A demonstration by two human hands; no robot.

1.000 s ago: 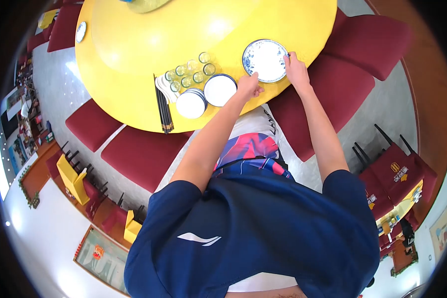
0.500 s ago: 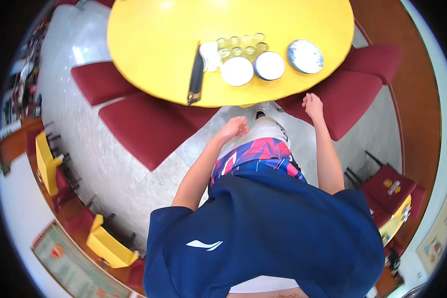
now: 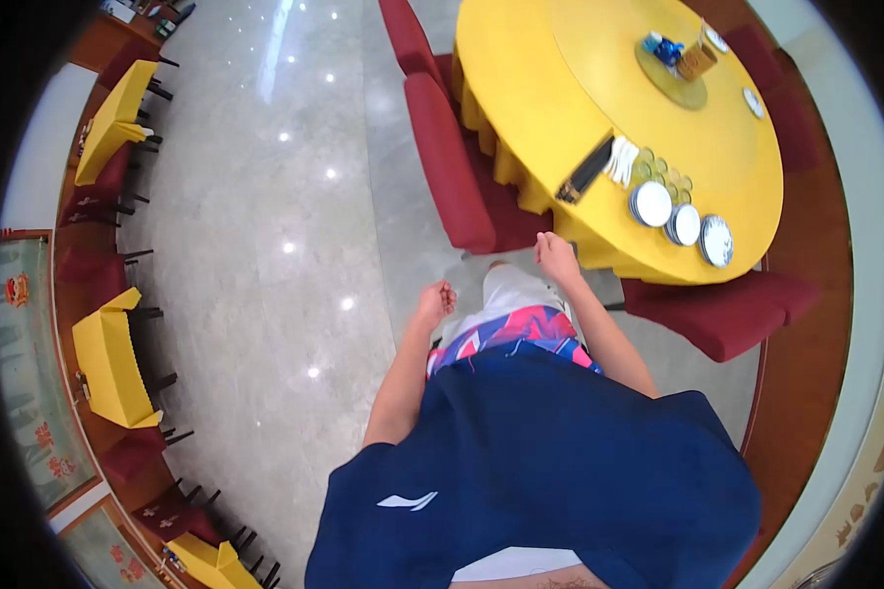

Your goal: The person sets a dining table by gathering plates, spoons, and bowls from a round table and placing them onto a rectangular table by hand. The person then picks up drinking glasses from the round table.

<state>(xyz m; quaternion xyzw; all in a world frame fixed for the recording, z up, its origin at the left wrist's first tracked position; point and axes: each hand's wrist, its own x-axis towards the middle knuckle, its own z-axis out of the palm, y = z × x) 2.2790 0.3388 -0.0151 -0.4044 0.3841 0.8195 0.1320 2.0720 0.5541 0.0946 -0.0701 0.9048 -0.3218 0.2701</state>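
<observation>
My left hand (image 3: 437, 302) hangs in front of my left thigh with the fingers curled in and nothing seen in them. Nearer the table is my right hand (image 3: 557, 258), also loosely closed and holding nothing visible, beside a maroon chair (image 3: 449, 162). On the yellow-covered round table (image 3: 521, 88), a row of black chopsticks (image 3: 585, 171) lies next to white spoons (image 3: 621, 160). Several small glasses (image 3: 663, 175) stand beyond two stacks of white dishes (image 3: 650, 204) and a patterned stack of plates (image 3: 716, 241). Neither hand touches these things.
A glass turntable (image 3: 688, 90) carries a brown box (image 3: 697, 61) and blue items. Another maroon chair (image 3: 717, 314) stands at the table's near right side. Tiled floor (image 3: 295, 196) stretches left, towards smaller yellow-covered tables (image 3: 116, 358) with chairs along the wall.
My view has turned left, and the table with its tableware now appears farther right. More floor shows at left. My right hand appears farther left, and both hands stay free of objects.
</observation>
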